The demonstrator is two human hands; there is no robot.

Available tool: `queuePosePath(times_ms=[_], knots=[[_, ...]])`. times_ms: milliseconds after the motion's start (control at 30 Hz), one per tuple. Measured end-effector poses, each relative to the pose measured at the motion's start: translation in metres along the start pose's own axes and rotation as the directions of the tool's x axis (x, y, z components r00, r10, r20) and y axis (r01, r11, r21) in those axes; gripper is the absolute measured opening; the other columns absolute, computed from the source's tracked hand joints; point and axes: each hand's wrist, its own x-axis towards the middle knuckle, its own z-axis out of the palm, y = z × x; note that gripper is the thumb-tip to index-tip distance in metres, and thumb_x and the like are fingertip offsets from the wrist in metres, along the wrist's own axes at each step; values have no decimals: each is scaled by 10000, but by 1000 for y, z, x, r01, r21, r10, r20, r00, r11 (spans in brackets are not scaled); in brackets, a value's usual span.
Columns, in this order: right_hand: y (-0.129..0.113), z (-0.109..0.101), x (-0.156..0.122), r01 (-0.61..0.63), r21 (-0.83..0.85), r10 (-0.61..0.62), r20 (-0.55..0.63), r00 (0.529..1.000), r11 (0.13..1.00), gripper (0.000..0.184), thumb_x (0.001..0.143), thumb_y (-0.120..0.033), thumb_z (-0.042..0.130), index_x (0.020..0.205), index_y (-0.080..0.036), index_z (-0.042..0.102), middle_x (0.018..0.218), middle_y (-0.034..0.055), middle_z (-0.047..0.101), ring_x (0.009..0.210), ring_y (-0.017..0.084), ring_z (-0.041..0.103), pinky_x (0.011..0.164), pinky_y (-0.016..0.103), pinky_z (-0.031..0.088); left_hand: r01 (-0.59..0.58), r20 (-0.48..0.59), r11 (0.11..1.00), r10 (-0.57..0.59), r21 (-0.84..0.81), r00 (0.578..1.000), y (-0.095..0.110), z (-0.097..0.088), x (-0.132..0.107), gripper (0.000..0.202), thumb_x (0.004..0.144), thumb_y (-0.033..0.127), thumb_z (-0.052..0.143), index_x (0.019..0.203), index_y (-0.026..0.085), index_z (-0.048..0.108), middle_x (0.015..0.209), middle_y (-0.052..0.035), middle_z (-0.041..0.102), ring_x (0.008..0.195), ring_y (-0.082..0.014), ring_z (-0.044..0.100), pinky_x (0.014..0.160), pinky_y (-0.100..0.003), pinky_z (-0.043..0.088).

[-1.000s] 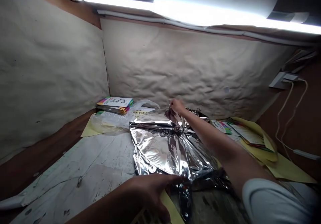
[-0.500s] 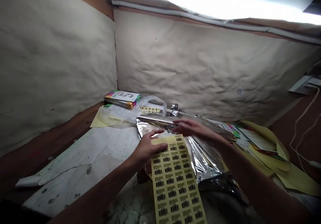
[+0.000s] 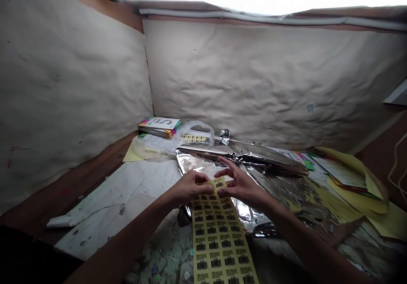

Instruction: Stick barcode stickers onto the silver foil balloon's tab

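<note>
The left hand and right hand have closed in on each other since the earlier frame, meeting at the top edge of a long yellow barcode label sheet. Its rows of black barcodes run down toward the person, past the front of a scuffed, white-painted counter. The left hand grips the sheet's upper corner between curled fingers and thumb. The right hand pinches the opposite side more loosely, its forefinger raised clear. The top edge bends up between them; whether a label has come free of its backing cannot be told from this view. Beneath the hands lies a crumpled silver foil sheet. Beyond it sit a clear plastic bag, a small strip of barcode labels just beside the bag, and a stack of colourful booklets in the corner against a beige paper-covered wall. Loose yellow papers pile up at right. The risk lies in uneven pull: a sharp tug between the hands could crease or tear the thin sheet, while its free length could catch on the foil's stiff folds.
</note>
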Motion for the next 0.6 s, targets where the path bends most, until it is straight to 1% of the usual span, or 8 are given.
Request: queuePosePath(times_ms=[67,100,133,200,233,267,467,600], knots=[[-1,2,-3,107,-240,-145,-147,979,965,749,700,-232,772,1356,-307,418,1138,65,557,732,148,612,650,328,553,-3,-74,1000,2,-8,997,-3,2,2,285,709,354,729,791,82,704,708,-49,679,601,-141,597,572,-234,445],[-2,3,-4,158,-384,-250,-202,947,910,611,703,-236,772,1257,-288,521,1113,62,559,781,170,606,688,348,548,-4,-111,1000,2,-16,994,-5,3,4,301,708,366,729,795,79,705,703,-51,677,593,-142,594,566,-236,445],[-2,4,-5,197,-514,-354,-226,908,835,453,709,-234,769,1129,-268,605,1075,59,563,834,193,598,728,365,538,-7,-141,1000,3,-24,990,-6,3,5,319,707,379,730,804,75,707,703,-55,678,588,-144,593,562,-239,445],[-3,7,-7,252,-670,-494,-197,847,698,170,751,-223,738,907,-241,673,998,57,570,908,223,584,775,379,512,-15,-176,999,8,-37,984,-8,4,6,344,710,400,728,820,74,712,706,-60,678,581,-144,589,554,-241,443],[-3,9,-7,275,-694,-523,-171,835,665,85,778,-215,714,854,-237,683,975,58,574,919,226,585,775,374,506,-25,-185,999,18,-38,983,-8,5,6,346,713,404,728,818,76,714,701,-57,674,576,-141,582,547,-238,439],[-3,11,-7,295,-694,-534,-152,831,657,45,802,-207,689,836,-237,692,957,56,582,913,220,590,767,364,504,-38,-191,999,30,-36,981,-8,5,6,340,716,405,727,808,78,715,690,-51,666,570,-135,573,540,-234,432],[-5,18,-8,321,-574,-471,-132,872,753,108,854,-199,634,893,-248,723,922,37,651,853,185,634,754,328,514,-76,-239,995,57,-70,969,-4,12,1,288,718,370,742,718,86,696,630,-11,615,539,-98,519,523,-209,398],[-7,19,-9,300,-558,-445,-142,884,774,115,857,-229,637,931,-255,721,960,46,668,898,203,643,800,350,520,-137,-240,989,118,-63,964,-6,13,0,264,750,352,719,808,94,724,715,-35,666,608,-123,567,577,-222,429]])
